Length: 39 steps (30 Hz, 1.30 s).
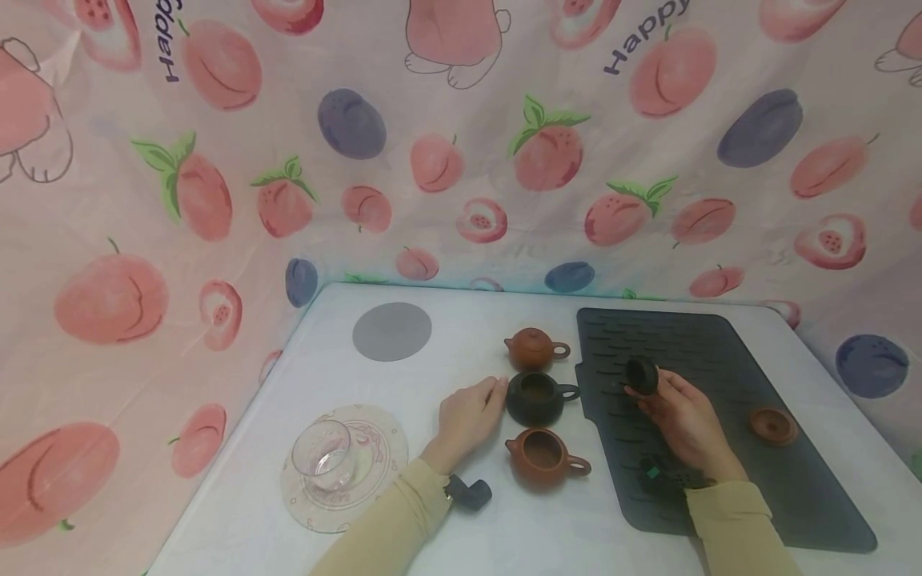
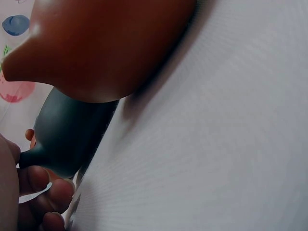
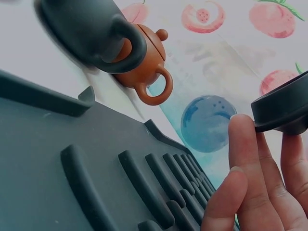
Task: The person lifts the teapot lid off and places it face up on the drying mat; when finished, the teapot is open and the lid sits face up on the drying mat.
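Note:
My left hand [image 1: 468, 420] is at the left side of a black, lidless teapot [image 1: 535, 410], its thumb and fingers pinching the short spout in the left wrist view. Over the dark ridged mat, my right hand [image 1: 684, 420] holds a black teapot lid [image 1: 641, 374] tilted up on its edge; the right wrist view shows that lid [image 3: 281, 103] at the fingertips. A lidless brown teapot [image 1: 542, 456] stands nearer to me than the black one. Behind the black one is a brown teapot with its lid on [image 1: 531, 348].
A brown lid [image 1: 773, 426] lies on the right part of the dark mat [image 1: 720, 480]. At left, a clear glass [image 1: 322, 458] stands on a round patterned placemat [image 1: 385, 480]. A grey disc [image 1: 392, 331] lies at the back left. Printed fabric [image 1: 461, 160] hangs behind the white table.

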Motion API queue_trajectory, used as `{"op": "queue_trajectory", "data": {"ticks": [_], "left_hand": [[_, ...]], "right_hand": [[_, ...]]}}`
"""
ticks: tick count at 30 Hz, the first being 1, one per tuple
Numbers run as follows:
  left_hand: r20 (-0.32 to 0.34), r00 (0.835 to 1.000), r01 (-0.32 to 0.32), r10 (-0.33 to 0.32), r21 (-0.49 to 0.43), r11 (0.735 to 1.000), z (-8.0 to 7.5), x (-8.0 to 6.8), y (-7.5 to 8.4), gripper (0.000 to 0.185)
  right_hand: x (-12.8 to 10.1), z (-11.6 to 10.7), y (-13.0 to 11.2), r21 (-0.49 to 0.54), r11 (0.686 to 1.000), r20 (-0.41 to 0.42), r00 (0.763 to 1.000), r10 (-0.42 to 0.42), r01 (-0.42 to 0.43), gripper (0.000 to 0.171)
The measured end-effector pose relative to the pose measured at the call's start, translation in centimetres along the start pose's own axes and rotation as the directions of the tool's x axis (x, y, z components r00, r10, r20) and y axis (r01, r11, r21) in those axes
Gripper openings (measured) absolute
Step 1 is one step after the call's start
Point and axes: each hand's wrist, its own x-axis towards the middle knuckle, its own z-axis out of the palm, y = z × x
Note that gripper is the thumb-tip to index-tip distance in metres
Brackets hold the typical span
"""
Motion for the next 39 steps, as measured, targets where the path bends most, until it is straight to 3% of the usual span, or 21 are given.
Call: {"op": "queue_trajectory", "data": {"ticks": [15, 39], "left_hand": [[-0.008, 1.000, -0.011, 0.011, 0.014, 1.000, -0.01, 0.02, 0.03, 0.044], [-0.006, 1.000, -0.006, 0.006, 0.006, 1.000, -0.14, -0.04, 0.09, 0.044]], "right_hand": [[-0.01, -0.14, -0.06, 0.117, 0.993, 0.003, 1.000, 0.025, -0.025, 0.021], [-0.08, 0.02, -0.22, 0.116, 0.992, -0.024, 0.998, 0.050, -0.046, 0.017]]}}
